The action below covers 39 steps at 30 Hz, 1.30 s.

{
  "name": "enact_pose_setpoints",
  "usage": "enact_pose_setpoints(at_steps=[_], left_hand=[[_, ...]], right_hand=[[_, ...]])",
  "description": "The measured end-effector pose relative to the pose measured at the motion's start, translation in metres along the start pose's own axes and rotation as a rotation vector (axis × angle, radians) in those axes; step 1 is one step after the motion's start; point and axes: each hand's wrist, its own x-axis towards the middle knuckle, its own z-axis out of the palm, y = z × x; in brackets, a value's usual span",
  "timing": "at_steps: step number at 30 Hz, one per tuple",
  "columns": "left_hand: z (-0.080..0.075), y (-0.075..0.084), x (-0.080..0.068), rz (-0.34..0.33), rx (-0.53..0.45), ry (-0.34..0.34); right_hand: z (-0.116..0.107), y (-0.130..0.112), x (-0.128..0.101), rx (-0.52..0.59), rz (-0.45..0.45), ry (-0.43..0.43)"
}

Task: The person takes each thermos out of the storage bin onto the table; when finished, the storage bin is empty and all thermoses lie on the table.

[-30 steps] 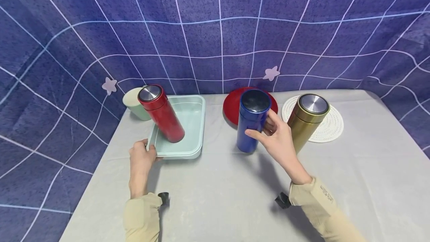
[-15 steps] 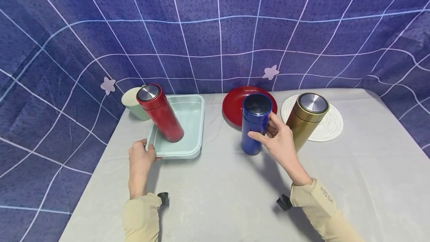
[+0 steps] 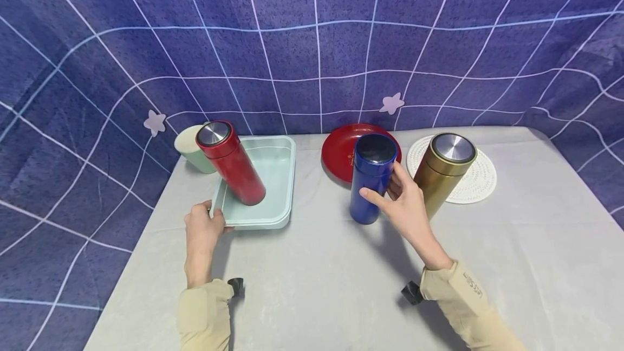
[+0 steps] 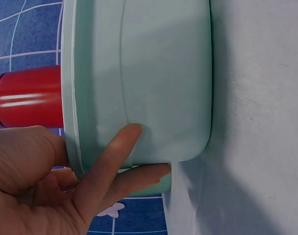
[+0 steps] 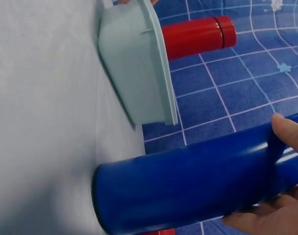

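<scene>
A deep blue flask [image 3: 371,177] with a dark lid sits in the right hand [image 3: 407,207]. At the left hand [image 3: 202,232] is a pale mint-green tray [image 3: 280,177], with a glossy red flask [image 3: 233,164] capped in silver on it. Beyond that flask is a light green cup [image 3: 187,148]. Beyond the right hand are a red plate [image 3: 338,150], a gold flask [image 3: 441,169] with a silver top, and a white perforated mat [image 3: 480,180]. The surface [image 3: 322,275] is pale grey. The backdrop [image 3: 312,42] is dark blue-purple with a white grid and pale lilac stars. Both sleeves [image 3: 455,297] are cream.
</scene>
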Motion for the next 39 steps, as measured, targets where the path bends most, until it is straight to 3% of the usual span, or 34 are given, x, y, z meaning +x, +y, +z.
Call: enact_pose_setpoints(at_steps=[19, 31, 39], left_hand=[[0.0, 0.0, -0.002, 0.008, 0.001, -0.002], [-0.002, -0.001, -0.002, 0.011, 0.014, 0.0], [-0.002, 0.0, -0.003, 0.012, 0.025, 0.003]], right_hand=[[-0.009, -0.013, -0.027, -0.058, 0.045, -0.113], [-0.018, -0.015, -0.051, 0.008, 0.051, -0.099], [-0.022, -0.016, -0.07, 0.01, 0.001, -0.092]])
